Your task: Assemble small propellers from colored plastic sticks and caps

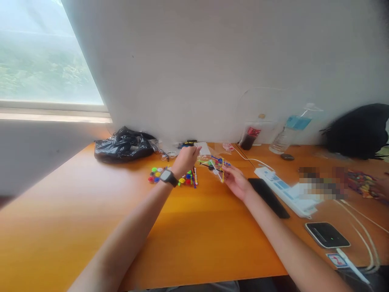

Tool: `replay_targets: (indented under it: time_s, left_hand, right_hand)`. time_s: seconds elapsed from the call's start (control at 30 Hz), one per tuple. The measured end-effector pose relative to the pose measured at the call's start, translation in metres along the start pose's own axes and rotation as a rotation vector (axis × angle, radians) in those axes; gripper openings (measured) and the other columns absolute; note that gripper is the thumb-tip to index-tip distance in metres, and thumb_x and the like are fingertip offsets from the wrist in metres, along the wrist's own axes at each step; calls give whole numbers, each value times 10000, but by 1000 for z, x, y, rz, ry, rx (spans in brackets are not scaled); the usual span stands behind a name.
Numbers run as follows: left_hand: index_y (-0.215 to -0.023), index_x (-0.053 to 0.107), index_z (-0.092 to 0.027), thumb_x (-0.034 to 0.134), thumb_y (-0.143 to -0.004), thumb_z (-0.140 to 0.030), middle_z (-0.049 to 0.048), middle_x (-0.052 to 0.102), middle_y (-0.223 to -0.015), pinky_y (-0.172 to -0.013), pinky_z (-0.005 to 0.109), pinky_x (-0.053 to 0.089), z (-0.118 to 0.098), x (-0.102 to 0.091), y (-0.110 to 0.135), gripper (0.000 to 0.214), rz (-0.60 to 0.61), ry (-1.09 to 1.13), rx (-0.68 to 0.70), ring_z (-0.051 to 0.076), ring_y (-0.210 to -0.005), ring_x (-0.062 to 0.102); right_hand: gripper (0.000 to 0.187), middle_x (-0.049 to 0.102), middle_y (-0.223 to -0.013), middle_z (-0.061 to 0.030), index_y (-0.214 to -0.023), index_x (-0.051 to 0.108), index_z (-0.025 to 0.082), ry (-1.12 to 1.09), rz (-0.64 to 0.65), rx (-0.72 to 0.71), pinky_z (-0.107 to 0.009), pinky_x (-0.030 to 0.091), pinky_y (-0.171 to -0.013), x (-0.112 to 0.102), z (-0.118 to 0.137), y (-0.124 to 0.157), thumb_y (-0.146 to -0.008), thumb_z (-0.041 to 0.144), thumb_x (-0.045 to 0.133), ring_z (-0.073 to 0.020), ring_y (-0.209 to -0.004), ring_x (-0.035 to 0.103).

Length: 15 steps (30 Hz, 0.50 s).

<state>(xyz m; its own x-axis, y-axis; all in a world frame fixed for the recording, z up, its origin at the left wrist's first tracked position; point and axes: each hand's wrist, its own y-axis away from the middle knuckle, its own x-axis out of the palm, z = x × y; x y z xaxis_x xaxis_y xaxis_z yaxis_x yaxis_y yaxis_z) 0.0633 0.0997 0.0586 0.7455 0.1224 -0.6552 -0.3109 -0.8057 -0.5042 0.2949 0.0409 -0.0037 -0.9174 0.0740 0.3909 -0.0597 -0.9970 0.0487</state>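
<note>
At the far left of the table, a crumpled black bag is set by the wall, well apart from the work. To the right and nearer, small round pieces in several colours are spread, partly hidden by the left wrist, on which a watch is worn. The left hand is raised beyond them with its fingers curled; whether anything is pinched there cannot be told. Just right of that wrist, loose sticks are laid on the wood, where they can be picked up easily if kept side by side.

Farther right, near the middle of the table, a small frame of coloured sticks is gripped at its right side between the thumb and fingers of the right hand. The frame is best steadied close to whichever joint is worked on, with light pressure, as thin sticks could bend or pop loose under a hard squeeze. Any push should be made straight along a stick, not across it. Right of this hand, the dark phone and the power strip are best kept clear of the right forearm.
</note>
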Motion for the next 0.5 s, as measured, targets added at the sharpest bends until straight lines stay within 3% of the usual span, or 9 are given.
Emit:
replay_targets:
  time_s: [0.1,0.2,0.27,0.33,0.43,0.5]
  left_hand:
    - [-622,564,-200,341,-1084,-458,63,594,-593,-617,310,326,6,-1,2,574,25,-43,-21,179,-569,516]
    - [-630,622,-194,355,-1075,-459,74,638,-600,-636,305,379,10,-1,3,583,110,-49,-80,197,-595,590]
    - [-709,690,-184,448,-1040,-396,80,697,-673,-654,301,410,11,-2,1,462,127,-65,-111,208,-651,635]
    - [-878,747,-178,551,-984,-314,84,754,-816,-690,299,445,5,-7,-1,261,50,-30,-119,212,-736,668]
    - [-1011,741,-163,617,-964,-338,91,765,-910,-729,296,504,-33,-24,3,220,-35,271,-87,200,-800,683]
    - [-990,729,-163,645,-961,-441,91,764,-931,-735,291,548,-78,-41,18,291,144,654,6,183,-796,695]
  right_hand:
    - [180,808,-1003,-67,-909,754,219,-9,-52,-41,-344,647,-773,-6,2,-2,-741,251,809,-240,-938,766]
    - [183,799,-1033,-68,-918,749,227,18,-71,-109,-341,649,-769,-11,5,-5,-764,305,809,-245,-978,760]
    - [252,793,-1036,-61,-953,744,239,57,-132,-158,-336,651,-726,-16,6,-9,-757,363,840,-241,-941,761]
    - [326,789,-1009,-57,-981,743,241,138,-233,-224,-340,648,-682,-22,5,-13,-746,435,857,-241,-886,758]
    - [397,786,-1021,-71,-1015,762,217,378,-327,-377,-364,637,-752,-32,5,-16,-802,549,795,-258,-922,743]
    - [430,786,-1043,-90,-1047,775,201,558,-285,-473,-385,620,-824,-36,7,-16,-871,588,716,-281,-981,731]
